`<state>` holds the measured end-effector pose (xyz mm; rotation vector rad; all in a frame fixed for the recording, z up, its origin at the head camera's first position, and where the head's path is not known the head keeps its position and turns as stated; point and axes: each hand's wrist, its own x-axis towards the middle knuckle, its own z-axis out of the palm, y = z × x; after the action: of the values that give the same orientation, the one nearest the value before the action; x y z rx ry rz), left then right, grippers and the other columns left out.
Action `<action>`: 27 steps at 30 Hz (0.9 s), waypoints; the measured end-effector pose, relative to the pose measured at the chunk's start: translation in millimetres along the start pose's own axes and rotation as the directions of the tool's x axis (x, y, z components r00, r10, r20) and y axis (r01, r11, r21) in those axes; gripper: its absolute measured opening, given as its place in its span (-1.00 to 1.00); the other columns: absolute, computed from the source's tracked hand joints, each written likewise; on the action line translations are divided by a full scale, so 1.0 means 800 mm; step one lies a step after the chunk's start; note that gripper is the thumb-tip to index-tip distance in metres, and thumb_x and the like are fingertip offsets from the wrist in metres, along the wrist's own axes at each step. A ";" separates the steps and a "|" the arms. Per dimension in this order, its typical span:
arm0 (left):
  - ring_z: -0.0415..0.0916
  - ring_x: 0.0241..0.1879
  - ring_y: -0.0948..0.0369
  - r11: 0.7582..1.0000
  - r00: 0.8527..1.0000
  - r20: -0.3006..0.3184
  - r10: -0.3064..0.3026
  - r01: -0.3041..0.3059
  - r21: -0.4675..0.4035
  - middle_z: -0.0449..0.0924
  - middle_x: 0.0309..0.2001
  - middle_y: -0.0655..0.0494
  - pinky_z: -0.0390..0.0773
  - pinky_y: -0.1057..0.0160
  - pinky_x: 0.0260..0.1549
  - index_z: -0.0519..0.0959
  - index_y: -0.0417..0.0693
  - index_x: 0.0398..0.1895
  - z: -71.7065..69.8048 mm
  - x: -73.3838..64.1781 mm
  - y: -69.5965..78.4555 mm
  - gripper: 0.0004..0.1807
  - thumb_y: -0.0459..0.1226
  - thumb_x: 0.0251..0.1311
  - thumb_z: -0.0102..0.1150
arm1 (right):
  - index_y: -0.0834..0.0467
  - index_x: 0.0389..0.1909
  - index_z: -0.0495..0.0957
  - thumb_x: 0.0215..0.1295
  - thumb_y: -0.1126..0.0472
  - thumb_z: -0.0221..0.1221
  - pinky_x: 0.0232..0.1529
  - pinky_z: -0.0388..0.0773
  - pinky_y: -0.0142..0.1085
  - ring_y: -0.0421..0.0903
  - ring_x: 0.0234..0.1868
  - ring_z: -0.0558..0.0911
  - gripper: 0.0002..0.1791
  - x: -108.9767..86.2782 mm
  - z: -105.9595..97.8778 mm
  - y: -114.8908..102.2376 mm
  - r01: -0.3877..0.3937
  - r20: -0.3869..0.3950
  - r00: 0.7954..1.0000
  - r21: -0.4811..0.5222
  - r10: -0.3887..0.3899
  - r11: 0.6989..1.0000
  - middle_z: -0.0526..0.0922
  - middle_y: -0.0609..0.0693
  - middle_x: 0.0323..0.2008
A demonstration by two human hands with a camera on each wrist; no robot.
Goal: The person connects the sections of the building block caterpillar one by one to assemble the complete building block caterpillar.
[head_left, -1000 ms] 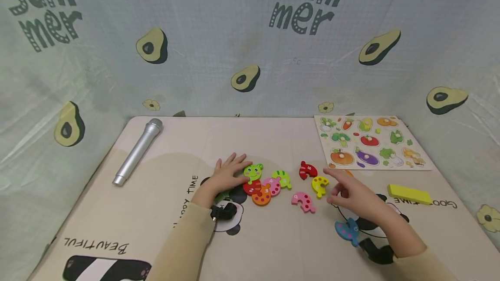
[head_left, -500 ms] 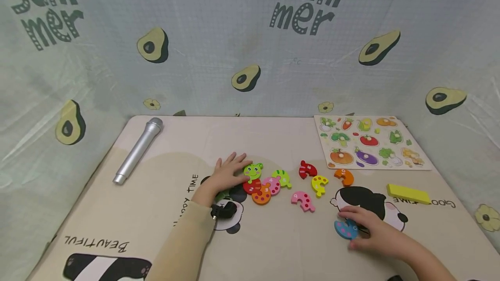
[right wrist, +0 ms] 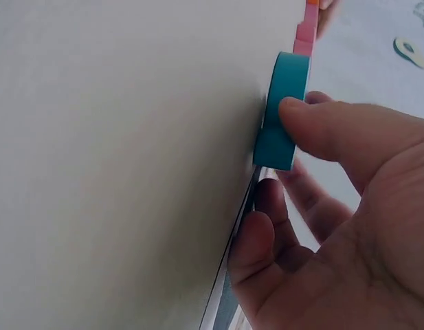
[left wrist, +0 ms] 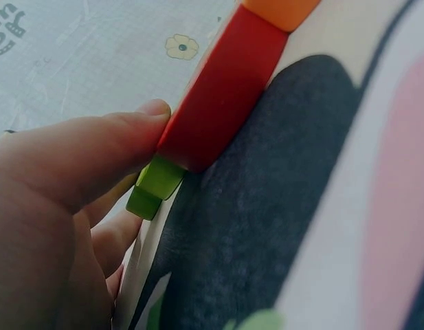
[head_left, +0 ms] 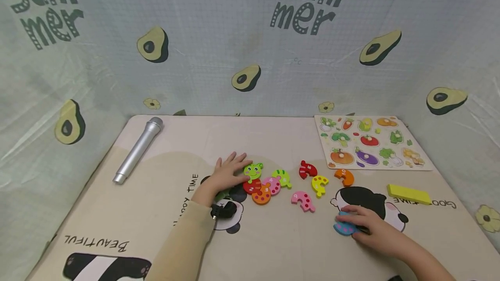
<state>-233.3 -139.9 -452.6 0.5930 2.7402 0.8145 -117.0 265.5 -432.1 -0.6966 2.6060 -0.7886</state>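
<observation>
My left hand [head_left: 226, 176] lies with spread fingers beside a joined row of caterpillar puzzle pieces. Its thumb touches the row near the green frog-like head piece [head_left: 251, 171] and the red piece [left wrist: 222, 89] marked 2. An orange piece [head_left: 261, 197], a pink piece [head_left: 273, 186] and a striped green piece [head_left: 282, 178] continue that row. At the right, my right hand [head_left: 375, 230] pinches a blue spotted puzzle piece [head_left: 344, 229] at the tabletop. The right wrist view has the thumb pressed on this blue piece's edge; the hand partly covers it from above.
Between the hands lie loose red [head_left: 308, 170], yellow [head_left: 319, 186] and pink [head_left: 302, 201] pieces, with an orange one [head_left: 344, 178] farther right. A vegetable puzzle board [head_left: 376, 150] is at the back right, above a yellow block [head_left: 409, 194]. A silver microphone [head_left: 138, 151] lies left.
My right hand has drawn back from near the yellow and orange pieces to the blue piece, and its fingers have closed on it. My left hand has stayed in place.
</observation>
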 end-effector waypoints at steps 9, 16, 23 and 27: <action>-0.32 0.44 0.02 1.000 1.000 0.012 0.005 -0.005 0.005 -0.04 0.43 0.13 -0.45 -0.25 0.25 0.24 0.19 0.31 0.003 0.002 0.001 -0.38 0.04 0.15 0.03 | 0.01 0.19 0.34 -0.01 -0.16 0.25 0.03 0.31 0.22 0.20 0.15 0.31 -0.28 0.003 0.006 -0.010 -0.125 -0.017 0.992 -0.024 0.124 0.992 0.37 0.15 0.16; -0.33 0.44 0.02 1.000 1.000 0.011 0.011 -0.011 -0.006 -0.05 0.43 0.13 -0.46 -0.25 0.25 0.24 0.19 0.32 0.002 0.004 0.002 -0.37 0.04 0.15 0.03 | -0.01 0.10 0.43 -0.05 -0.08 0.32 0.01 0.45 0.04 0.01 0.04 0.43 -0.37 0.016 -0.002 -0.028 -0.170 -0.092 0.982 -0.076 0.163 0.983 0.40 0.06 0.11; -0.33 0.44 0.02 1.000 1.000 0.005 0.009 -0.009 -0.006 -0.04 0.43 0.13 -0.46 -0.25 0.25 0.25 0.18 0.31 0.001 0.005 0.000 -0.37 0.04 0.14 0.04 | 0.08 0.17 0.37 0.02 0.09 0.30 0.01 0.48 -0.01 -0.01 -0.01 0.41 -0.36 0.064 -0.009 -0.061 -0.138 -0.147 0.980 -0.010 0.135 0.990 0.34 0.10 0.12; -0.32 0.44 0.02 1.000 1.000 0.000 0.002 -0.002 0.002 -0.02 0.42 0.12 -0.44 -0.26 0.25 0.26 0.18 0.30 0.003 0.005 -0.002 -0.38 0.03 0.14 0.04 | 0.07 0.23 0.31 0.08 0.12 0.25 0.02 0.49 -0.04 0.02 0.07 0.38 -0.36 0.100 -0.005 -0.076 -0.124 -0.111 0.986 0.025 0.126 0.992 0.29 0.09 0.18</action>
<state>-236.4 -138.4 -456.0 0.5961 2.7406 0.8128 -163.2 180.1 -406.6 -0.4911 2.7089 -0.8339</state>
